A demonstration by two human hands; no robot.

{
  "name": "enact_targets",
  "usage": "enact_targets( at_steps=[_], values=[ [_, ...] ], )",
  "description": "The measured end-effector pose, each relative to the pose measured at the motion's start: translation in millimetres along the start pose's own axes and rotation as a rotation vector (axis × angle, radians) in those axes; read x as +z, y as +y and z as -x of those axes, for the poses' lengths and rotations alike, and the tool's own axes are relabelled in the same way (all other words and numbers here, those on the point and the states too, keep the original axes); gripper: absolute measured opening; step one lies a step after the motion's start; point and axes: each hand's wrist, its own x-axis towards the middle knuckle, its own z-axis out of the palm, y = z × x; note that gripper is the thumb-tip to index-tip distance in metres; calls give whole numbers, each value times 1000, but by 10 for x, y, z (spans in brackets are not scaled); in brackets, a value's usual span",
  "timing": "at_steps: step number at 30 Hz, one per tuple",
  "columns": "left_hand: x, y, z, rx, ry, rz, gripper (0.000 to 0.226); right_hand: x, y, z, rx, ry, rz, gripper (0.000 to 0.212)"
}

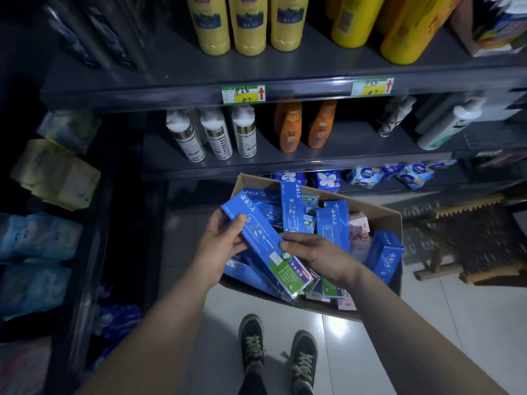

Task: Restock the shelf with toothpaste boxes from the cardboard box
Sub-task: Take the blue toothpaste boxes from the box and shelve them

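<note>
"云南三七" on blue toothpaste box (261,238), red up-arrow on shelf tag (243,94), handwriting illeg.

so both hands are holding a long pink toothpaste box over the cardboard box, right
Not quite. In the head view the long toothpaste box held by the left hand and right hand over the cardboard box is blue, not pink.

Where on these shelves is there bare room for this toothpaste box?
Middle shelf: bare between the orange bottles and the pump bottles. Top shelf: a bare strip left of the yellow bottles. The cardboard box is crammed.
</note>
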Motion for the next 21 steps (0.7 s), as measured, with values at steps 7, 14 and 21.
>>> enact_targets(
  at_steps=[7, 14, 21],
  values=[
    [-311, -4, 31, 59, 153, 42, 31, -124, 264, -280, 5, 532, 172, 28],
    [-549, 6, 15, 104, 300, 89, 33, -3, 437, -438, 146, 418, 229, 42],
    [-509, 56, 167, 140, 397, 187, 24, -32, 315, -349, 76, 423, -24, 17]
  ],
)
